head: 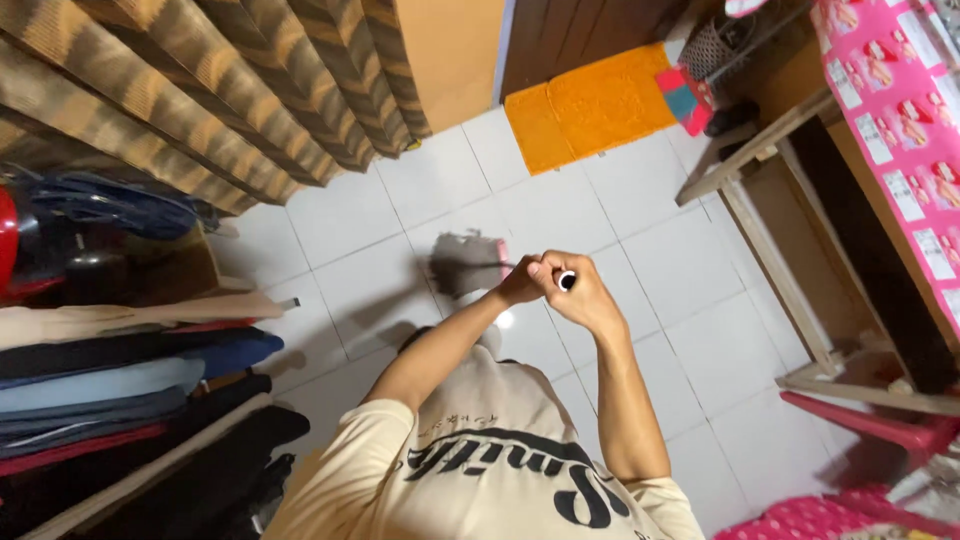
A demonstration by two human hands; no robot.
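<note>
Gripping broom handle (566,281), fingers (590,290) of both hands curled shut.

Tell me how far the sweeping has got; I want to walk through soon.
Done: the white tiled floor shows no visible dirt, though fine dust would not show. In hand: the left hand and right hand both grip the broom, its head blurred over the tiles. Left: cannot tell; the orange mat lies in place by the door.

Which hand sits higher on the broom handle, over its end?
The right hand, wrapped around the broom handle's tip; the left hand grips just below it, nearer the bristles.
</note>
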